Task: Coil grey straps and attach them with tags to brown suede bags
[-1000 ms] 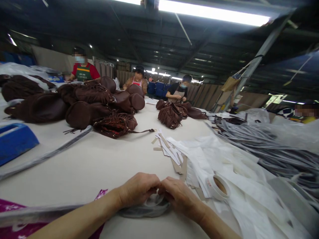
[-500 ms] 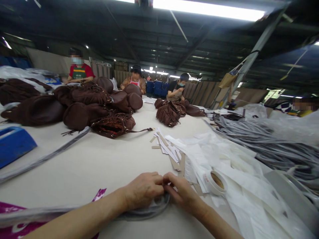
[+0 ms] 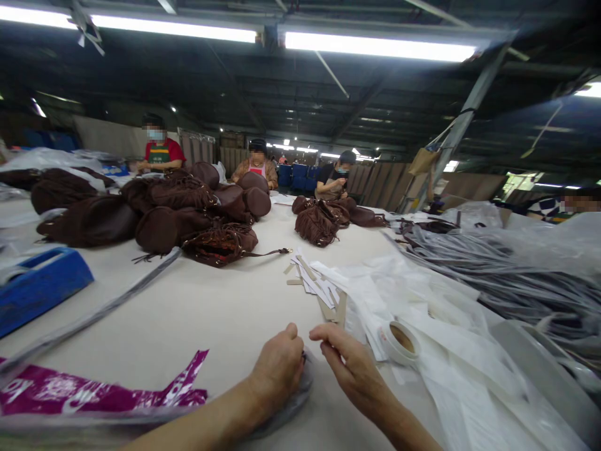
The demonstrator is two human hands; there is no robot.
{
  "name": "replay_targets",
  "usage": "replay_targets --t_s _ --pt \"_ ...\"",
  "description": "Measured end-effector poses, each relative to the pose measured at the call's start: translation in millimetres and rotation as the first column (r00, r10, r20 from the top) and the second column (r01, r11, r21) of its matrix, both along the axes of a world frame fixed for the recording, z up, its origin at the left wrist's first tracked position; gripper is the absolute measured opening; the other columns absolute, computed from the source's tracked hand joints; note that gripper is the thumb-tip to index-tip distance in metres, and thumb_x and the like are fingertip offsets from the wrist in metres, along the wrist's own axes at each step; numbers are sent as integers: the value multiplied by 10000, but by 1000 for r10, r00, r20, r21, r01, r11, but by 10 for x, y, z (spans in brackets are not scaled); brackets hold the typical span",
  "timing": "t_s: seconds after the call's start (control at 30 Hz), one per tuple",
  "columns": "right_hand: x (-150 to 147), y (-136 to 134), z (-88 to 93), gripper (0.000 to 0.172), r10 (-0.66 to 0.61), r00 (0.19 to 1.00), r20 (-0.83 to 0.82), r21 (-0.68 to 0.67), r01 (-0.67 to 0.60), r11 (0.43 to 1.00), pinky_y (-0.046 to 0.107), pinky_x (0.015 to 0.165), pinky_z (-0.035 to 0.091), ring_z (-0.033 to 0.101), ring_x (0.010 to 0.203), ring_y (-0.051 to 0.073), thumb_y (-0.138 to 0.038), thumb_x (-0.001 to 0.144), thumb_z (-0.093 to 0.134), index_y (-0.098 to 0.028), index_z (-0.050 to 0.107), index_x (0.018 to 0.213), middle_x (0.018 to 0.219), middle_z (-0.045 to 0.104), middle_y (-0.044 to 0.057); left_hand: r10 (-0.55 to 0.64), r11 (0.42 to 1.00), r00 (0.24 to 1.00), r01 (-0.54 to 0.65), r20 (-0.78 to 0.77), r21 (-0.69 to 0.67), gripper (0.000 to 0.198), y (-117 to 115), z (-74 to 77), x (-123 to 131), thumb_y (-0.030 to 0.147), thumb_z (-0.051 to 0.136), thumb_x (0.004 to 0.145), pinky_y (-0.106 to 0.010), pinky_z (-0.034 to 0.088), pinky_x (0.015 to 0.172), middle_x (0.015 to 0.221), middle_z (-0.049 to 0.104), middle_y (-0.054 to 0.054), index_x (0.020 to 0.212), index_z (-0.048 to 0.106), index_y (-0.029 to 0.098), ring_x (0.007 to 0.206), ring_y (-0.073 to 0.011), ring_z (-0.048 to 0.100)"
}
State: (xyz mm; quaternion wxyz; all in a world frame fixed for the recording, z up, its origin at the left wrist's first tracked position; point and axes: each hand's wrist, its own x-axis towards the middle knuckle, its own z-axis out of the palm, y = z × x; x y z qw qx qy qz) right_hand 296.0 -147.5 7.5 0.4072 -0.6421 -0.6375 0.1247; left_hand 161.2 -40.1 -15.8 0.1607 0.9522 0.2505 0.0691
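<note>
My left hand (image 3: 277, 369) is closed on a dark strap (image 3: 303, 391) wrapped in clear plastic, which bends round beneath the fist. The part inside the fingers is hidden. Just to the right, my right hand (image 3: 352, 366) is held with thumb and forefinger apart and nothing visible between them. A small gap separates the two hands. Beyond the right hand stands a white roll of tape (image 3: 386, 351) with a brown core. Purple printed plastic (image 3: 89, 393) lies to the left of my left forearm.
A blue tape dispenser (image 3: 51, 288) stands at left. Brown fringed bags (image 3: 94, 219) are heaped at the back. Card strips (image 3: 323, 291) and white plastic sheets (image 3: 451, 326) lie right of centre. Wrapped straps (image 3: 507, 269) pile up at far right. Several co-workers (image 3: 162, 153) are across the table.
My right hand has come away from my left and its fingers have parted. My left hand has turned more upright, still closed on the strap. The camera view has shifted slightly.
</note>
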Motion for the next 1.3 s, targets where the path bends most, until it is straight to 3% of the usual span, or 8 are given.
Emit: replay_targets --t_s 0.13,0.37,0.63,0.77,0.87,0.97,1.1,1.3 --pt "-89 122 107 120 4 998 59 -176 6 984 252 638 425 599 667 156 -138 789 561 -206 658 772 730 686 -1 56 996 998 -53 39 -69 183 -26 -9 -13 113 470 847 -269 464 778 980 552 -62 917 634 154 846 -172 580" --pt "-103 282 4 145 61 932 358 -332 66 941 253 611 341 584 702 174 -55 712 536 -170 597 775 740 664 27 77 981 992 -57 100 -188 118 41 6 -69 142 525 815 -248 443 747 908 541 -37 838 638 167 821 -158 568" --pt "-133 271 -33 194 114 876 470 -357 70 932 256 675 352 597 824 182 -94 786 513 -204 633 891 861 659 28 106 955 972 -42 208 -293 125 70 -109 -150 98 569 715 -259 434 762 885 565 -35 810 622 158 863 -177 542" --pt "-186 261 -4 169 129 829 544 -421 137 896 261 662 346 604 822 188 -144 827 523 -205 671 882 854 650 42 100 949 970 -26 222 -315 120 7 14 -277 95 557 701 -254 442 747 871 571 -34 797 591 158 835 -172 535" --pt "-221 275 38 178 169 805 568 -466 145 873 259 642 336 605 797 180 -161 844 518 -205 685 888 873 648 50 44 928 964 58 264 -368 337 -116 160 -442 139 563 742 -250 463 787 1009 580 -37 1076 565 181 851 -159 552" --pt "-214 304 62 171 196 796 572 -476 128 870 254 618 319 592 768 166 -164 849 523 -214 683 879 874 634 35 -67 975 987 96 149 -198 538 -253 176 -602 228 668 725 -326 468 894 1182 541 -75 1225 471 206 1008 -218 542" --pt "-93 323 48 125 273 801 532 -478 18 878 234 604 316 557 749 136 -88 787 566 -189 636 761 876 579 13 -196 977 956 208 -217 37 131 -279 -6 -734 149 591 805 -376 516 793 980 627 -72 930 573 181 919 -244 588" --pt "110 224 106 217 422 773 475 -438 -209 875 202 602 326 495 699 91 34 744 480 -169 538 694 852 505 -10 -182 955 952 231 -248 185 84 64 78 -859 118 549 859 -321 504 669 872 640 -32 854 587 194 800 -221 609"
